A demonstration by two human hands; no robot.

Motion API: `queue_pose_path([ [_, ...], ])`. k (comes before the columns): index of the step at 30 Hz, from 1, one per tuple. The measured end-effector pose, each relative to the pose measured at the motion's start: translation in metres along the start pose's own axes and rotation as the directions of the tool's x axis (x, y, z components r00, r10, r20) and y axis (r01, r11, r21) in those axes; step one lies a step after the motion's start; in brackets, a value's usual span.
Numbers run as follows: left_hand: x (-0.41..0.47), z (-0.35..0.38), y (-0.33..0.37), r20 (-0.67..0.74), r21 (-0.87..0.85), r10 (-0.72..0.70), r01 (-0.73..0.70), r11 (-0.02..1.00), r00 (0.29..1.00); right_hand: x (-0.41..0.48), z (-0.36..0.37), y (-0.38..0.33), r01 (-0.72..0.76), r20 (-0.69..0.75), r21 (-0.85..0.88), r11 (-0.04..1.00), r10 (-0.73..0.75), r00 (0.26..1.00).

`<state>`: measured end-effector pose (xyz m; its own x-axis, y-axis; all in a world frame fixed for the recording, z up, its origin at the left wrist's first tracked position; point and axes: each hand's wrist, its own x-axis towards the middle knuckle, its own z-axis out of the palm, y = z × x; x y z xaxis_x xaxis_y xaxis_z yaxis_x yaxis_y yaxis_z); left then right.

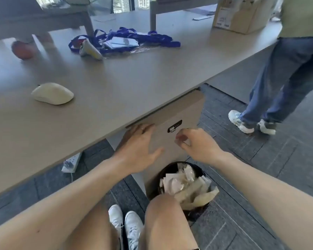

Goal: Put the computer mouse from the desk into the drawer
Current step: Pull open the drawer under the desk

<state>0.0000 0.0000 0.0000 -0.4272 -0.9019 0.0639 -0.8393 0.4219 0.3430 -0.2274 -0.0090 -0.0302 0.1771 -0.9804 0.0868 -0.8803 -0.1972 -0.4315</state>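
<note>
Mouse [52,93] lay at the left of the frame on the worktop [134,83], well apart from both hands. It looked light, rigid and smooth-shelled, likely a little slippery; pinching its two long sides from above seemed the surest hold. The left hand [140,141] spread flat, its grip released, against the shut drawer [184,112] front at lower centre. The right hand [195,143] was loosely curled, its grip grasping nothing clearly visible.

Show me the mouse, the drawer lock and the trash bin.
mouse [52,93], head view, top of its white shell
drawer lock [174,126], head view, middle of the black plate
trash bin [165,169], head view, black rim at upper left
</note>
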Motion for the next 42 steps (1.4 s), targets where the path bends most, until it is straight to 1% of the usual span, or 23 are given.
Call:
queue_pose_path([
  [3, 0.010, 0.003, -0.003, -0.055, 0.059, -0.017, 0.020, 0.998, 0.998, 0.019, 0.014, 0.003, -0.137, 0.011, 0.135, 0.981, 0.137, 0.991],
  [5, 0.013, 0.004, -0.002, -0.081, 0.088, -0.008, 0.015, 0.996, 0.997, 0.031, 0.023, 0.005, -0.301, 0.045, 0.272, 0.914, 0.300, 0.953],
  [6, 0.014, 0.005, -0.001, -0.090, 0.089, -0.003, 0.011, 0.996, 0.996, 0.037, 0.026, 0.006, -0.399, 0.091, 0.376, 0.836, 0.396, 0.914],
  [7, 0.014, 0.006, -0.001, -0.099, 0.090, -0.004, 0.013, 0.996, 0.995, 0.042, 0.029, 0.006, -0.485, 0.158, 0.504, 0.714, 0.476, 0.865],
  [8, 0.015, 0.005, -0.001, -0.109, 0.088, -0.008, 0.018, 0.996, 0.994, 0.048, 0.033, 0.004, -0.552, 0.238, 0.615, 0.563, 0.535, 0.811],
  [9, 0.016, 0.005, -0.002, -0.107, 0.094, -0.008, 0.018, 0.995, 0.994, 0.052, 0.035, -0.001, -0.578, 0.303, 0.703, 0.414, 0.560, 0.771],
  [10, 0.016, 0.004, -0.002, -0.112, 0.100, -0.001, 0.012, 0.995, 0.994, 0.056, 0.035, -0.005, -0.581, 0.351, 0.761, 0.289, 0.569, 0.743],
  [12, 0.018, 0.005, -0.002, -0.116, 0.103, 0.004, 0.008, 0.995, 0.993, 0.061, 0.034, -0.012, -0.540, 0.409, 0.837, 0.086, 0.556, 0.724],
  [13, 0.018, 0.004, -0.002, -0.116, 0.101, -0.004, 0.016, 0.995, 0.993, 0.062, 0.035, -0.012, -0.523, 0.431, 0.852, 0.018, 0.542, 0.722],
  [14, 0.018, 0.004, -0.001, -0.123, 0.097, -0.009, 0.021, 0.995, 0.992, 0.062, 0.037, -0.011, -0.512, 0.439, 0.859, -0.012, 0.531, 0.725],
  [15, 0.019, 0.003, 0.000, -0.127, 0.091, -0.016, 0.028, 0.995, 0.992, 0.061, 0.038, -0.010, -0.507, 0.429, 0.862, 0.004, 0.527, 0.734],
  [18, 0.021, 0.000, 0.001, -0.109, 0.109, -0.030, 0.042, 0.993, 0.994, 0.059, 0.044, -0.009, -0.501, 0.352, 0.854, 0.142, 0.551, 0.757],
  [19, 0.021, 0.000, 0.000, -0.102, 0.120, -0.028, 0.040, 0.992, 0.994, 0.058, 0.046, -0.009, -0.493, 0.338, 0.858, 0.148, 0.559, 0.757],
  [21, 0.022, 0.000, 0.001, -0.091, 0.133, -0.037, 0.049, 0.990, 0.995, 0.051, 0.047, -0.007, -0.470, 0.321, 0.874, 0.127, 0.574, 0.753],
  [25, 0.017, -0.003, 0.008, -0.077, 0.151, -0.060, 0.071, 0.986, 0.995, 0.004, 0.038, 0.006, -0.433, 0.261, 0.884, 0.179, 0.579, 0.773],
  [27, 0.016, -0.003, 0.012, -0.057, 0.173, -0.063, 0.072, 0.982, 0.996, -0.024, 0.030, 0.012, -0.447, 0.257, 0.872, 0.200, 0.591, 0.764],
  [29, 0.016, 0.000, 0.013, -0.065, 0.201, -0.067, 0.079, 0.976, 0.996, -0.046, 0.026, 0.018, -0.450, 0.248, 0.872, 0.196, 0.614, 0.749],
  [31, 0.015, 0.002, 0.017, -0.071, 0.220, -0.092, 0.105, 0.970, 0.993, -0.066, 0.023, 0.022, -0.443, 0.234, 0.875, 0.194, 0.632, 0.738],
  [35, 0.010, 0.004, 0.029, -0.031, 0.292, -0.139, 0.142, 0.946, 0.990, -0.105, 0.017, 0.033, -0.450, 0.215, 0.869, 0.208, 0.659, 0.721],
  [37, 0.008, 0.004, 0.032, -0.017, 0.287, -0.153, 0.151, 0.946, 0.988, -0.122, 0.014, 0.037, -0.447, 0.212, 0.871, 0.203, 0.666, 0.715],
  [42, 0.004, 0.002, 0.041, 0.033, 0.296, -0.190, 0.172, 0.940, 0.981, -0.151, 0.011, 0.043, -0.449, 0.183, 0.862, 0.236, 0.682, 0.708],
])
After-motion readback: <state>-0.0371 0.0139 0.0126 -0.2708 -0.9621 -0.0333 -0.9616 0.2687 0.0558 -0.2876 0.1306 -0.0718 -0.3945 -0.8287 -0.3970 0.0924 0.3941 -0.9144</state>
